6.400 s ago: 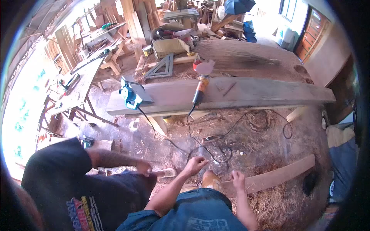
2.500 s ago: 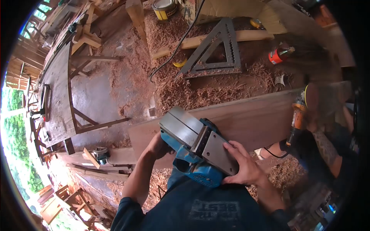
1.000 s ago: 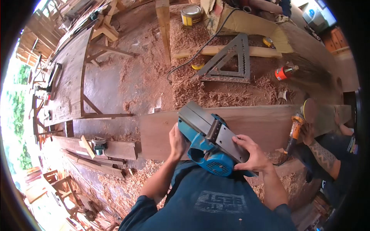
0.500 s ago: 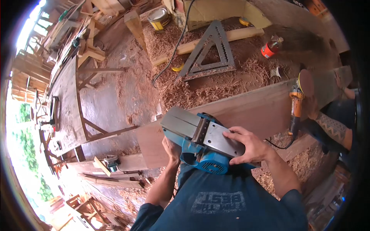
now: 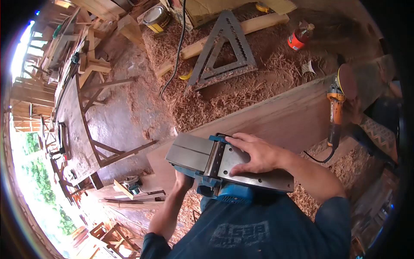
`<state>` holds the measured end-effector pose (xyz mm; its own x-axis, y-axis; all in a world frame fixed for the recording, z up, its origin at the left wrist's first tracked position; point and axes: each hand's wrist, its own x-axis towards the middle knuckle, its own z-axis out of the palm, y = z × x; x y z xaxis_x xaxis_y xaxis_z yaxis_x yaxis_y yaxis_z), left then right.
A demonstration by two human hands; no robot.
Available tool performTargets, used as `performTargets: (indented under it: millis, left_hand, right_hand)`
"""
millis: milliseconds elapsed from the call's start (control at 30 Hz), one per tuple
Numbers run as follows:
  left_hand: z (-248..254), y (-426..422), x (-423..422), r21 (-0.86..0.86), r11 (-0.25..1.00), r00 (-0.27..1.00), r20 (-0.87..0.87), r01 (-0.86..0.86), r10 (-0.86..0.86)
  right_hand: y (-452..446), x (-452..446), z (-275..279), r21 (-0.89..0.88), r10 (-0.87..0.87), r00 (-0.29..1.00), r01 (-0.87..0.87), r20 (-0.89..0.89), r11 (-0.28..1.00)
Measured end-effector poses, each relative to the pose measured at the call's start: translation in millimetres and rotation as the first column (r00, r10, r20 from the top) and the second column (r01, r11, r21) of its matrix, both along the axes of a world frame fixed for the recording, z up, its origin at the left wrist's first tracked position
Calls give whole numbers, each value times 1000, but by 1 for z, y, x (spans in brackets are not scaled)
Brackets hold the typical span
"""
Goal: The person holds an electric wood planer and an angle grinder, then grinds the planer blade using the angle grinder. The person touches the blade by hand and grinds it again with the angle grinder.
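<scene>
An electric planer [image 5: 195, 151] with a blue body is turned over in front of my shirt, its metal sole and cutter slot facing up. My left hand [image 5: 183, 179] is closed around the body underneath, its fingers mostly hidden. Across the rear sole plate lies my right hand [image 5: 261, 156], thumb and fingers apart, fingertips near the cutter slot. Below and beyond the planer runs a wide wooden board [image 5: 280, 114].
An orange angle sander [image 5: 335, 108] rests on the board at right, near another person's patterned arm [image 5: 379, 134]. Beyond the board are a metal triangle square [image 5: 249, 58], wood shavings, a red-labelled bottle [image 5: 300, 38], a tin can [image 5: 156, 19] and a black cable [image 5: 179, 47].
My right hand has slid from the planer's rear edge further across the sole toward the cutter slot. The planer has shifted slightly left and tilted, showing more of its sole.
</scene>
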<state>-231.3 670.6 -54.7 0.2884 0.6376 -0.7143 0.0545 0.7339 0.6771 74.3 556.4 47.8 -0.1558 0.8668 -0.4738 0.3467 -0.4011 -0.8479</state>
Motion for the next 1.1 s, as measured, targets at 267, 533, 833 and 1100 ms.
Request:
performTargets:
  millis: [267, 533, 833, 1100]
  left_hand:
    - [-44, -29, -34, 626, 756, 960, -280, 191, -11]
    - [-12, 6, -27, -171, 982, 986, 156, 78, -51]
    - [-41, -34, -33, 541, 841, 987, -144, 20, 70]
    - [13, 16, -15, -68, 961, 963, 22, 269, -268]
  right_hand:
    - [13, -4, -11, 5, -14, 1000, 14, -16, 1000]
    - [8, -2, -12, 14, -48, 997, 49, -58, 999]
    - [10, -3, -11, 20, -48, 998, 49, -26, 999]
    - [10, -4, -13, 52, -67, 997, 70, -44, 996]
